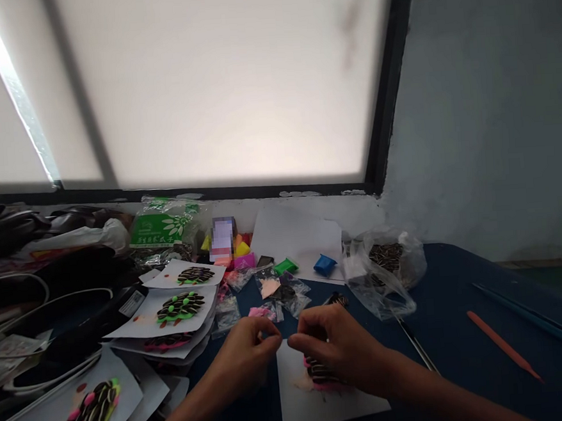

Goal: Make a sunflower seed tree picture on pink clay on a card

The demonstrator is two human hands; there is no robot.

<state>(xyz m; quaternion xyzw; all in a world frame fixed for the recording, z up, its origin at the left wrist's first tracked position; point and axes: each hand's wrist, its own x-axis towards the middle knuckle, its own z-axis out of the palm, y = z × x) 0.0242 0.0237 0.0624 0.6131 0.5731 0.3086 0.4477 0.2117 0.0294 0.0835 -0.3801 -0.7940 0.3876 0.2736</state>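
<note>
My left hand is closed in a pinch, thumb against the fingers; anything between the tips is too small to make out. Close beside it, my right hand is also pinched, and its content cannot be told. The two sets of fingertips face each other, a small gap apart. Under my right hand lies a white paper card with striped sunflower seeds set in pink clay, partly hidden by the hand. Just beyond my left fingers sits a lump of pink clay. Small clear bags lie behind both hands.
Stacked cards with seed-and-clay pictures stand at the left, near black bags and cables. Green and blue packets lie behind. At the right are a plastic bag of seeds, an orange tool and blue tweezers.
</note>
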